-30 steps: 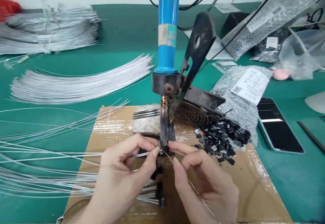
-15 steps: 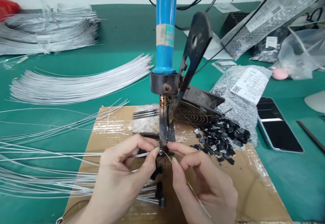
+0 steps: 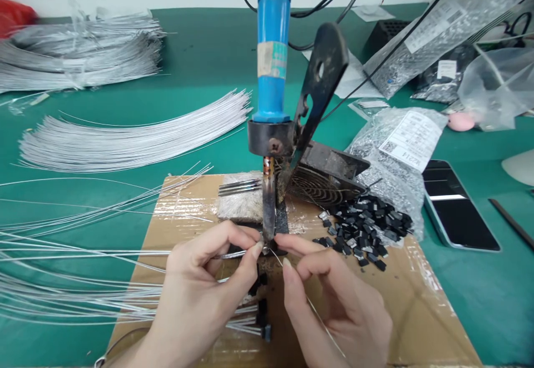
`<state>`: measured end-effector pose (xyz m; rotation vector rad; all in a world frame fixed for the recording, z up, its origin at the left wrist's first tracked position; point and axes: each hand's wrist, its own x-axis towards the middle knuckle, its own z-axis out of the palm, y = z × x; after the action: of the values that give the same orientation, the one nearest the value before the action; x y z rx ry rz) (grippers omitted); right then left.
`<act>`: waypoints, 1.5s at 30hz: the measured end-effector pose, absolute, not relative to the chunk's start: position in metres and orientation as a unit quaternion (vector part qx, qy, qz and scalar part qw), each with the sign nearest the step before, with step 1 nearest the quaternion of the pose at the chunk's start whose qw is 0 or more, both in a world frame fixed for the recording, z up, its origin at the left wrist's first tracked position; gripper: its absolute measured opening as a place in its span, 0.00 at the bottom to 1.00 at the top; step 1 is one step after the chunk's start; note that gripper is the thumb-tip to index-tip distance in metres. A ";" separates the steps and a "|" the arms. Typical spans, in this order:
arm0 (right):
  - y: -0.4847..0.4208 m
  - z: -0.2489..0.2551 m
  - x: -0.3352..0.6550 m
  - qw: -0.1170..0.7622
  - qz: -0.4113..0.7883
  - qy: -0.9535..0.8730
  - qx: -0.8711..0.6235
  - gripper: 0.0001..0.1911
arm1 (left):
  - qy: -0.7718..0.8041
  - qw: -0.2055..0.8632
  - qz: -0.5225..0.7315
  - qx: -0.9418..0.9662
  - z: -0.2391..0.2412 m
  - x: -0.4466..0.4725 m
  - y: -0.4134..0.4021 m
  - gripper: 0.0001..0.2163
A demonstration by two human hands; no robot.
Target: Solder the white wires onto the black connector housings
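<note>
A blue-handled soldering iron [image 3: 273, 51] stands tip-down in a dark metal stand [image 3: 317, 95], its tip [image 3: 269, 212] reaching the cardboard sheet [image 3: 417, 301]. My left hand [image 3: 200, 296] pinches a thin silver wire [image 3: 83, 254] and holds its end at the tip. My right hand [image 3: 337, 307] pinches a small part at the same spot, and a fine solder wire [image 3: 317, 315] runs back through its fingers. Finished wires with black ends [image 3: 261, 312] lie under my hands.
A pile of small black parts [image 3: 367, 229] lies right of the tip, beside bags of parts [image 3: 400, 140]. Bundles of silver wires [image 3: 125, 134] fan across the green mat on the left, with more [image 3: 79, 51] at the back. A phone [image 3: 456, 207] lies at right.
</note>
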<state>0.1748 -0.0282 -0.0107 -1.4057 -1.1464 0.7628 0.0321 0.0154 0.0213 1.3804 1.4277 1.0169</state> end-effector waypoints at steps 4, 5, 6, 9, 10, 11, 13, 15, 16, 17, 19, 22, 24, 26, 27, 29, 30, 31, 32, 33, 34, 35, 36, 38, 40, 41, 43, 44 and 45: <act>-0.028 -0.011 0.175 0.548 0.309 -0.498 -0.597 0.10 | 0.574 0.443 0.405 0.557 0.021 0.032 0.014 0.09; -0.027 -0.011 0.176 0.546 0.305 -0.501 -0.599 0.10 | 0.576 0.443 0.400 0.558 0.021 0.032 0.014 0.08; -0.027 -0.011 0.176 0.545 0.300 -0.503 -0.600 0.10 | 0.578 0.443 0.399 0.558 0.022 0.032 0.014 0.08; -0.027 -0.011 0.176 0.541 0.286 -0.509 -0.605 0.10 | 0.579 0.438 0.403 0.558 0.023 0.032 0.015 0.08; -0.027 -0.011 0.176 0.540 0.283 -0.512 -0.605 0.09 | 0.578 0.437 0.405 0.558 0.023 0.032 0.015 0.08; -0.027 -0.011 0.176 0.540 0.280 -0.514 -0.605 0.09 | 0.577 0.436 0.408 0.557 0.023 0.032 0.015 0.08; -0.027 -0.012 0.176 0.543 0.279 -0.516 -0.601 0.09 | 0.576 0.434 0.409 0.559 0.024 0.032 0.016 0.08; -0.028 -0.013 0.176 0.551 0.284 -0.513 -0.594 0.09 | 0.578 0.431 0.409 0.560 0.024 0.032 0.016 0.08; -0.028 -0.013 0.175 0.555 0.287 -0.511 -0.591 0.09 | 0.578 0.431 0.409 0.559 0.024 0.033 0.016 0.08; -0.028 -0.013 0.175 0.556 0.289 -0.509 -0.590 0.09 | 0.578 0.431 0.409 0.559 0.023 0.033 0.016 0.08; -0.028 -0.012 0.175 0.556 0.293 -0.506 -0.591 0.09 | 0.577 0.433 0.409 0.560 0.023 0.033 0.016 0.08; -0.027 -0.012 0.174 0.555 0.300 -0.503 -0.591 0.09 | 0.574 0.436 0.408 0.560 0.022 0.033 0.014 0.08; -0.027 -0.012 0.174 0.556 0.298 -0.504 -0.590 0.09 | 0.574 0.438 0.404 0.562 0.022 0.033 0.014 0.08; -0.027 -0.012 0.174 0.557 0.292 -0.508 -0.589 0.09 | 0.573 0.438 0.397 0.567 0.022 0.031 0.014 0.08; -0.027 -0.012 0.174 0.556 0.290 -0.510 -0.588 0.09 | 0.572 0.438 0.395 0.570 0.022 0.031 0.014 0.08; -0.027 -0.013 0.175 0.557 0.287 -0.514 -0.586 0.09 | 0.570 0.439 0.389 0.575 0.021 0.030 0.014 0.08; -0.027 -0.013 0.176 0.557 0.287 -0.517 -0.584 0.09 | 0.570 0.440 0.387 0.576 0.021 0.029 0.014 0.08; -0.027 -0.013 0.176 0.555 0.285 -0.521 -0.583 0.09 | 0.569 0.439 0.388 0.577 0.020 0.029 0.014 0.08; -0.027 -0.013 0.177 0.553 0.281 -0.526 -0.582 0.09 | 0.568 0.438 0.392 0.576 0.020 0.029 0.014 0.08; -0.027 -0.013 0.177 0.551 0.276 -0.532 -0.581 0.09 | 0.566 0.437 0.397 0.575 0.020 0.029 0.014 0.09; -0.027 -0.013 0.178 0.551 0.272 -0.536 -0.579 0.09 | 0.565 0.436 0.403 0.574 0.020 0.029 0.014 0.09; -0.027 -0.013 0.178 0.551 0.268 -0.539 -0.577 0.09 | 0.564 0.433 0.408 0.572 0.020 0.029 0.014 0.09; -0.027 -0.013 0.177 0.553 0.266 -0.539 -0.576 0.09 | 0.563 0.432 0.411 0.572 0.020 0.030 0.014 0.08; -0.028 -0.014 0.177 0.560 0.267 -0.534 -0.575 0.09 | 0.565 0.429 0.412 0.572 0.020 0.030 0.015 0.08; -0.028 -0.014 0.175 0.563 0.270 -0.529 -0.575 0.09 | 0.566 0.429 0.411 0.571 0.020 0.031 0.015 0.08; -0.028 -0.014 0.175 0.566 0.271 -0.527 -0.573 0.09 | 0.565 0.430 0.412 0.571 0.020 0.031 0.015 0.08; -0.027 -0.014 0.174 0.573 0.270 -0.526 -0.568 0.09 | 0.564 0.431 0.413 0.570 0.019 0.032 0.016 0.08; -0.027 -0.014 0.174 0.576 0.269 -0.526 -0.564 0.09 | 0.565 0.430 0.414 0.569 0.019 0.032 0.016 0.08; -0.026 -0.014 0.174 0.579 0.269 -0.528 -0.560 0.09 | 0.566 0.430 0.414 0.569 0.019 0.032 0.016 0.08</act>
<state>0.1741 -0.0263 -0.0145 -1.3105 -1.2338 0.6283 0.0317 0.0156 0.0193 1.4189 1.4119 1.0327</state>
